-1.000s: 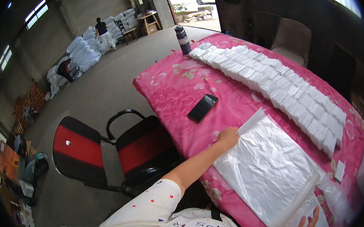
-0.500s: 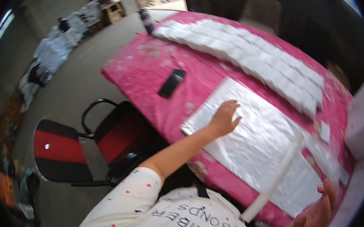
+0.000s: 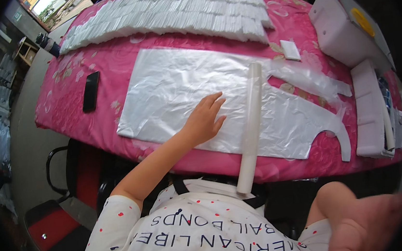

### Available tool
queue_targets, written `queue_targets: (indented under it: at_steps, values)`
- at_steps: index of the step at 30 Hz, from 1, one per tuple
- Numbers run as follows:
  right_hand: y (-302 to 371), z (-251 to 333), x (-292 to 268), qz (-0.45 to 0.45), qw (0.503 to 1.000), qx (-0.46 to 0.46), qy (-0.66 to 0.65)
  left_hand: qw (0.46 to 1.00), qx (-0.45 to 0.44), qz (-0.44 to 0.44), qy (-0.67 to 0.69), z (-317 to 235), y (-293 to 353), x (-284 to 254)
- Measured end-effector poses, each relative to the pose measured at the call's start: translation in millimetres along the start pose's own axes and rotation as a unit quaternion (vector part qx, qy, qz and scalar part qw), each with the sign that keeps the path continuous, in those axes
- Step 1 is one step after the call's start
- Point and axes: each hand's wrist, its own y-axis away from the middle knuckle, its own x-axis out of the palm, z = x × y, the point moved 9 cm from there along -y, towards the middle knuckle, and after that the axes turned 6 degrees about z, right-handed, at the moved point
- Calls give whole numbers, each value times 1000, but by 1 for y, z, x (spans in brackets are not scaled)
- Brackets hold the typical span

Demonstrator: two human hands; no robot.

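Note:
A shiny, pale plastic sheet (image 3: 173,84) lies flat on the pink-clothed table, with a curved cutout and strap-like strips at its right end, like an apron or a vest-handled bag. My left hand (image 3: 206,119) rests on or just over its near middle, fingers apart, holding nothing visible. Across the sheet lies a whitish tube or roll (image 3: 252,125), its near end sticking out past the table edge; the left hand is to its left, not touching it. My right hand (image 3: 370,223) is raised at the lower right, off the table, its fingers smeared by motion.
Long rows of folded white plastic packets (image 3: 166,15) line the table's far side. A black phone (image 3: 91,91) lies at the left, a small white packet (image 3: 290,49) at the far right. White foam boxes (image 3: 368,109) stand at the right edge. A red-black chair (image 3: 56,234) is at the left.
The view has turned rightward, so the table sits more level and the whole sheet shows. My left hand stays over the sheet; my right hand remains raised, off the table.

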Motion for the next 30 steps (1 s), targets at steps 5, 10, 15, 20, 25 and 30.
queue_targets:
  at_steps: [5, 10, 15, 20, 25, 30]
  values:
    - [9, -66, 130, -43, 943, 269, -190, 999, 18, 27, -6, -15, -8, 17]
    - [86, -85, 249, 3, 882, 428, -197, 995, 63, 63, -47, -29, -13, 42]
    - [108, -119, 277, -7, 807, 527, -267, 993, 57, 99, -35, -24, -16, 57]
    - [146, -208, 325, -80, 664, 642, -375, 992, 50, 101, -64, -27, -28, 62]
    - [112, -228, 314, -13, 695, 659, -286, 986, 17, 126, -106, -16, -17, 70]
    - [123, -208, 313, -18, 761, 617, -201, 991, 27, 102, -86, -20, -10, 57]
